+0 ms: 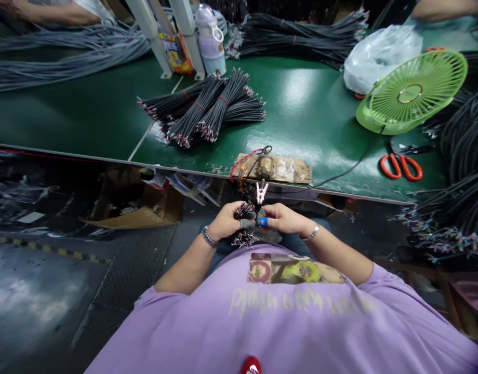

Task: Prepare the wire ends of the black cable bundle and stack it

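Over my lap, my left hand (226, 221) is closed around a bundle of short black cables (245, 211) whose stripped ends show red, white and green wires. Close beside it, my right hand (280, 218) is pinched at the bundle's right side, with blue tape around one finger. What its fingertips hold is too small to make out. Just above the hands, a pale pink clothespin (261, 192) sits at the table edge. Behind it lies a worn wooden block (289, 169) with a red and black lead attached.
Tied black cable bundles (211, 106) lie piled on the green table (301, 104). Red-handled scissors (400, 166), a green fan (414, 93), a plastic bag (381, 54) and more cables (467, 166) are at right. A lilac bottle (211, 41) stands behind; a cardboard box (137, 202) sits below left.
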The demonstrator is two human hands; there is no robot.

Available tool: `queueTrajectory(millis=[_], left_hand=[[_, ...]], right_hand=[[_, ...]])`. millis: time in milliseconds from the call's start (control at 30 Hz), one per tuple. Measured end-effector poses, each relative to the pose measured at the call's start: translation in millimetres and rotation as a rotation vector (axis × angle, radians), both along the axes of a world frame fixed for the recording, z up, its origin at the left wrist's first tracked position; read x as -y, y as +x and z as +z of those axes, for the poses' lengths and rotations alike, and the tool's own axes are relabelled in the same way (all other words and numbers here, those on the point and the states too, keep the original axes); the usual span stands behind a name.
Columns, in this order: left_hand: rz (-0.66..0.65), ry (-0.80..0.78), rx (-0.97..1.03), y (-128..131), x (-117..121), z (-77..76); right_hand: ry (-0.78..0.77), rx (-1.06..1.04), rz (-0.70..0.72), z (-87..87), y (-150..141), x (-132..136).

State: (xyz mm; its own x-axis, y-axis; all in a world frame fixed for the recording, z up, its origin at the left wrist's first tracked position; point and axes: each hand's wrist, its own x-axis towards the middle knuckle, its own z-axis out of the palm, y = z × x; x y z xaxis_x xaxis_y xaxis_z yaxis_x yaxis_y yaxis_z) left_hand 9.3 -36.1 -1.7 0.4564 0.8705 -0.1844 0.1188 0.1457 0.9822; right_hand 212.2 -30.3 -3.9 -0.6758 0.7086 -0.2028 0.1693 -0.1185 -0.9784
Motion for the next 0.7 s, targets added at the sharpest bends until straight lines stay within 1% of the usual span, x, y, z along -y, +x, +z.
queueTrajectory(millis=[33,100,167,200,233,300,367,433,500,633,700], left_hand=[[-0.001,-0.007,0.005,0,0,-0.5],[0.01,-0.011,0.008,-1,1,-2.3],[0.051,-0.003,0.006,-1,1,-4.4],[0.08,0.007,0.005,-1,1,-5.3],[0.11,0.019,0.003,-1,1,-5.9],[0.16,0.04,-0.007,-1,1,-6.3],[0.191,0.049,-0.022,0,1,-5.5],[0.211,0.046,-0.027,0,1,-4.4],[0.221,0.042,-0.017,-1,1,-3.6],[0.235,0.066,-0.015,0,2,-3.4],[0.24,0.088,-0.029,1,3,-3.3]], right_hand=[[0.002,0.009,-0.052,-1.9,-2,1],[-0.026,0.016,-0.203,-5.4,-5,4],[-0.102,-0.009,-0.333,-7.5,-7,7],[-0.143,-0.025,-0.361,-8.0,-8,8],[-0.177,-0.036,-0.365,-8.3,-8,9],[-0.197,-0.031,-0.318,-9.1,-8,11],[-0.142,-0.015,-0.273,-10.7,-7,14],[-0.06,-0.004,-0.263,-12.5,-7,16],[-0.03,-0.006,-0.268,-13.7,-7,17],[-0.109,-0.039,-0.275,-14.0,-10,18],[-0.129,-0.013,-0.286,-14.8,-12,19]])
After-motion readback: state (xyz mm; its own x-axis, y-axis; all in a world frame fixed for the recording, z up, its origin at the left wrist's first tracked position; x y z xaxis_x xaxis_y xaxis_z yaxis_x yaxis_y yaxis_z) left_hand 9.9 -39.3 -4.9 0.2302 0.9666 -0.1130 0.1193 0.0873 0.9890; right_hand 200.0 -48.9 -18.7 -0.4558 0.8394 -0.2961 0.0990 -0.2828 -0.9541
